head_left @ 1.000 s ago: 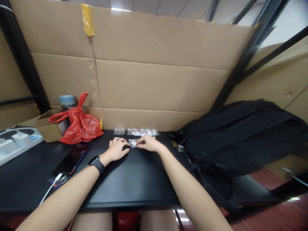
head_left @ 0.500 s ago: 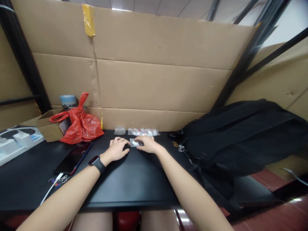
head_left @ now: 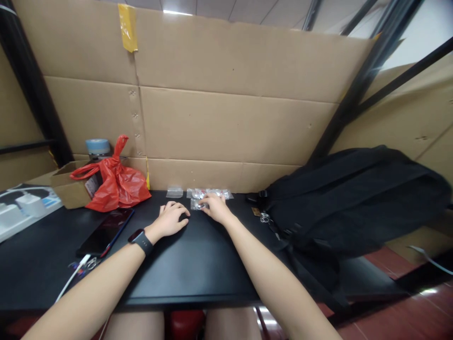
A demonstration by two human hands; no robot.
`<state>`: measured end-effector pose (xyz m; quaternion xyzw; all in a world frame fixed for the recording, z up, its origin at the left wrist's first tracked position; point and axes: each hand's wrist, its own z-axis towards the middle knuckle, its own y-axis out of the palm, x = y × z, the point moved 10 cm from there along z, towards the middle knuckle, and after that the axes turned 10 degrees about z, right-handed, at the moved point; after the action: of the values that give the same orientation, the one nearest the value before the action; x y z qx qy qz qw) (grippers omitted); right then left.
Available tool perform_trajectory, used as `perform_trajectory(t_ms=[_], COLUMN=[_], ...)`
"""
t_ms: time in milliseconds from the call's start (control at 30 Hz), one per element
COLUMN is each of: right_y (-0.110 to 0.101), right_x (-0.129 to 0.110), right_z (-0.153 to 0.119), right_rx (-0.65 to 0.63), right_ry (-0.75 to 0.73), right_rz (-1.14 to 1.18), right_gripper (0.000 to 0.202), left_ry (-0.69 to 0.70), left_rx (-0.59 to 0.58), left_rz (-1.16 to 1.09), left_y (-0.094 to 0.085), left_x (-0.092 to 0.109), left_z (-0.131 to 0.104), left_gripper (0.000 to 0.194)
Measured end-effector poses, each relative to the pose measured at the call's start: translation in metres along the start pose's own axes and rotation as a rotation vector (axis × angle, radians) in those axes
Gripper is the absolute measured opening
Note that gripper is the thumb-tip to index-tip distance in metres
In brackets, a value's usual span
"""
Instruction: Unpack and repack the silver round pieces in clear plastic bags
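Note:
My left hand rests on the black table, fingers slightly bent and apart, with nothing in it. A dark watch is on that wrist. My right hand has its thumb and fingertips on the right end of a small clear plastic packet; the packet's contents are too small to make out. Just behind it lies a row of shiny clear packets with bits of red, partly covered by my right fingers. Another clear packet lies to the left of that row.
On the left are a phone, keys, a red plastic bag, a cardboard box and a white power strip. A black backpack fills the right side. A cardboard wall stands behind the table.
My right hand and the small packet have moved a little away from me, closer to the row. My left hand stays almost in place, now farther from the packet.

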<state>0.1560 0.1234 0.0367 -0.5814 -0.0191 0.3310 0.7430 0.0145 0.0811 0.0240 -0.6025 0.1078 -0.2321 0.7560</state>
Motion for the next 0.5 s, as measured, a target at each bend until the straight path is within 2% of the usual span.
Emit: perform_trajectory(t_ms=[167,300,400,500], right_y=[0.008,-0.002,-0.021,-0.031], right_x=[-0.002,-0.002,0.016,0.048], right_z=[0.006,0.004,-0.003,-0.015], right_rx=[-0.006,-0.016,-0.030,-0.087], right_ry=[-0.003,-0.028,0.024,0.178], right_rz=[-0.030,0.001,0.061,0.056], right_gripper=[0.018,0.023,0.027,0.054], left_ry=[-0.023,-0.072,-0.111,-0.121], left_rx=[0.015,0.094,0.125,0.090], left_rz=[0.007,0.065,0.104,0.093], left_y=[-0.002,-0.020,-0.032,-0.033], left_x=[-0.005,-0.023,-0.047,-0.070], left_z=[0.000,0.000,-0.002,-0.004], left_gripper=[0.022,0.022,0.028,0.031])
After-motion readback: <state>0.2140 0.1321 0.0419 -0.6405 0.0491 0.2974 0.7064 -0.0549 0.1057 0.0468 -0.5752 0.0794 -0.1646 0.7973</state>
